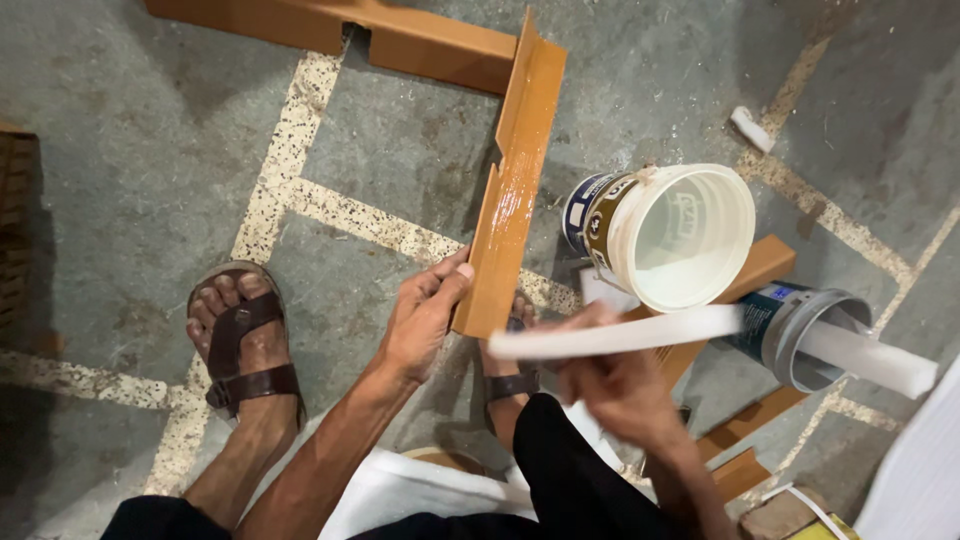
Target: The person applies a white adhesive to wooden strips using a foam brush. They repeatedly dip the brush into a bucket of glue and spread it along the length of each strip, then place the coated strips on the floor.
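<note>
Low in the frame, right of centre, the right hand point(612, 385) has its fingers closed around a blurred white strip point(640, 332) that runs toward the right, while just left of it the left hand point(425, 318) has its fingers clamped on the lower end of a long orange-brown angled wood piece point(512, 190) whose upper face looks wet and glossy. That piece rises to the top centre above the grey floor point(140, 180), with a sandalled foot point(245, 345) at lower left and an open white bucket point(680, 235) right of centre.
</note>
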